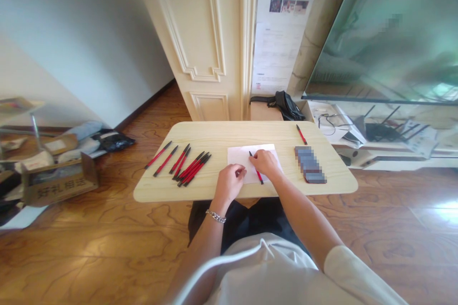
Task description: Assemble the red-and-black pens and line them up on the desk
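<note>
A white sheet of paper [234, 153] lies near the middle of the small wooden table. On it is a red pen with black ends [260, 178], lying at a slant. My right hand [265, 161] reaches over the paper with its fingers closed on the upper part of this pen. At the paper's left side my left hand [231, 181] rests with curled fingers, and no object shows in it. Several similar red pens [191, 170] lie in a loose group to the left. Another red pen [302, 135] lies alone at the back right.
A phone with a blurred screen [310, 165] lies on the right of the pale tabletop [214, 133]. Behind the table sits a black bag [289, 107] near a white cabinet with routers [382, 129]. A cardboard box [60, 186] stands on the floor at left.
</note>
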A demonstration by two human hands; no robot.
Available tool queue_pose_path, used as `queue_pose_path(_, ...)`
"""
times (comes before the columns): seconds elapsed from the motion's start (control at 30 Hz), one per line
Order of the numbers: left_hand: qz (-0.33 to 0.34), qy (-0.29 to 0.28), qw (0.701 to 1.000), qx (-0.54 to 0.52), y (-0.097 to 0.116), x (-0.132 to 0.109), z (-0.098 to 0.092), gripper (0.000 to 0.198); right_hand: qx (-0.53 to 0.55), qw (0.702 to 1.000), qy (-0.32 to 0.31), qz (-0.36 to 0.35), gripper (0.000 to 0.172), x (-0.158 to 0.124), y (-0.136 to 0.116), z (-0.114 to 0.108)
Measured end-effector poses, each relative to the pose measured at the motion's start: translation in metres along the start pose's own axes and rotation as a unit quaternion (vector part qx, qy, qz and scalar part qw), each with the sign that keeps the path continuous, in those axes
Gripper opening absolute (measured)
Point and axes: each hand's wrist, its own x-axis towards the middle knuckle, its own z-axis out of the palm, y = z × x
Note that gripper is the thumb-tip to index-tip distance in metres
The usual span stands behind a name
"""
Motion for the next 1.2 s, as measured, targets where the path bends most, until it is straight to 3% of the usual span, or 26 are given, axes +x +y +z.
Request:
queue_pose_path(0.1,-0.014,0.001,0.998,-0.06,0.008,0.001,0.004,0.021,0.151,0.988,-0.003,-0.04,0.034,-0.004,0.004,-0.004)
queue_pose_path(0.2,-0.03,-0.004,0.99,-0.136,0.015,0.004,0.011,0.026,0.34,0.937,-0.032,-0.067,0.037,-0.014,0.005,-0.005)
queue_pose_path(0.3,-0.064,-0.013,0.964,-0.258,0.019,0.006,0.022,0.032,0.453,0.888,-0.052,-0.064,0.038,-0.024,0.003,-0.005)
queue_pose_path(0.47,-0.144,-0.009,0.907,-0.395,0.021,0.002,0.038,0.038,0.481,0.875,-0.021,-0.057,0.039,-0.031,-0.002,-0.008)
queue_pose_path(0.63,-0.12,0.026,0.92,-0.373,0.024,-0.003,0.045,0.033,0.459,0.886,0.042,-0.055,0.043,-0.033,-0.011,-0.008)
queue_pose_path(0.77,-0.12,0.038,0.903,-0.411,0.026,-0.006,0.051,0.029,0.464,0.884,0.05,-0.025,0.046,-0.035,-0.015,-0.002)
queue_pose_path(1.0,-0.213,0.002,0.811,-0.545,0.037,-0.008,0.047,0.033,0.564,0.826,0.006,-0.005,0.041,-0.04,-0.016,-0.001)
queue_pose_path(1.2,-0.221,-0.075,0.737,-0.634,0.044,-0.008,0.037,0.034,0.635,0.771,-0.03,0.021,0.04,-0.043,-0.015,-0.001)
